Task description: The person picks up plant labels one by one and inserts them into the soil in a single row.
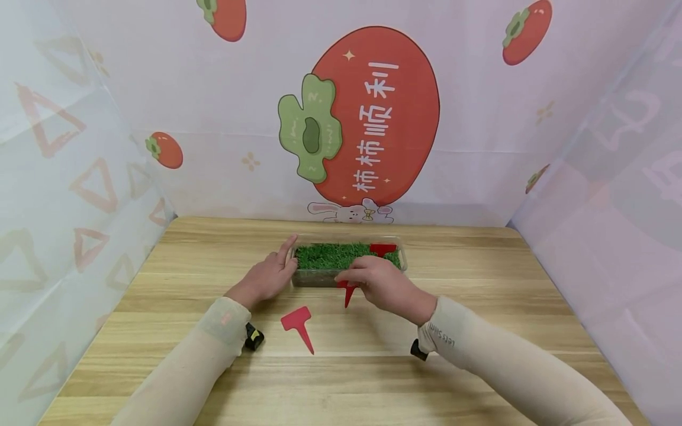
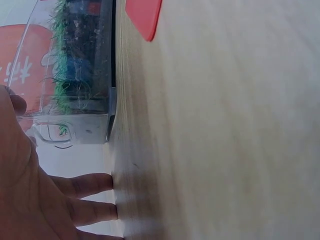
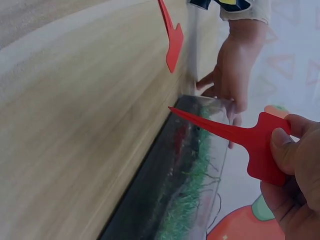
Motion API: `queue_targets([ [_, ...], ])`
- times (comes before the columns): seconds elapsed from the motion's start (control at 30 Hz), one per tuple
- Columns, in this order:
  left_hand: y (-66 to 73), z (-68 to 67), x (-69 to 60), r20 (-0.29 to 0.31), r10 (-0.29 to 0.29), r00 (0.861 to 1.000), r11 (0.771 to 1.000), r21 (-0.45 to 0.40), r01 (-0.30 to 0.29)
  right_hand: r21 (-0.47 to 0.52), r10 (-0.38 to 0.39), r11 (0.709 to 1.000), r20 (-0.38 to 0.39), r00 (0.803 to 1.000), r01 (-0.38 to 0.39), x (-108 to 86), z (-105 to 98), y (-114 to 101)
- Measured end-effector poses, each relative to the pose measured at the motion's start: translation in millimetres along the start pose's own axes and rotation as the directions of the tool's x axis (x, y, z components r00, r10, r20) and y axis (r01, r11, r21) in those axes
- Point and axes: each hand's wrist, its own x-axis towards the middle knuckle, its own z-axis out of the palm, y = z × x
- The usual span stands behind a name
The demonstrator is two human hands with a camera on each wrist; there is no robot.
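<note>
A clear plastic box (image 1: 314, 279) stands towards the back of the table, with green grass (image 1: 333, 256) over a dark layer inside. My left hand (image 1: 269, 276) is at the box's left end. Its thumb is by the rim, while the other fingers stretch down to the tabletop (image 2: 215, 125). In my right hand (image 1: 388, 288), thumb and fingers pinch the broad head of a red T-shaped plant label (image 3: 267, 150), held in front of the box with its point downward. A second red plant label (image 1: 383, 249) stands in the grass at the right end.
Another red plant label (image 1: 299, 323) lies flat on the table, in front of the box and to the left. Printed cloth walls (image 1: 240, 100) enclose the table at the back and both sides. Dark wrist devices (image 1: 254, 336) sit at the sleeve cuffs.
</note>
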Motion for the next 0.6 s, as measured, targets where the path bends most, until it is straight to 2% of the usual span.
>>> queue_targets([
  [0.2,1.6,-2.2,-0.9,0.011,-0.001,1.0,1.0,-0.011,0.001,-0.022,0.01,1.0,-0.034,0.999,-0.01,6.7,-9.9,4.0],
  [0.43,0.8,-2.3,-0.5,0.009,-0.009,1.0,1.0,-0.009,0.009,-0.064,-0.024,0.998,-0.098,0.995,0.018,21.9,-19.7,10.3],
  [0.6,0.0,-1.5,0.1,0.018,-0.007,1.0,1.0,-0.015,0.007,-0.026,0.03,0.999,-0.093,0.995,-0.032,27.9,-26.8,15.5],
])
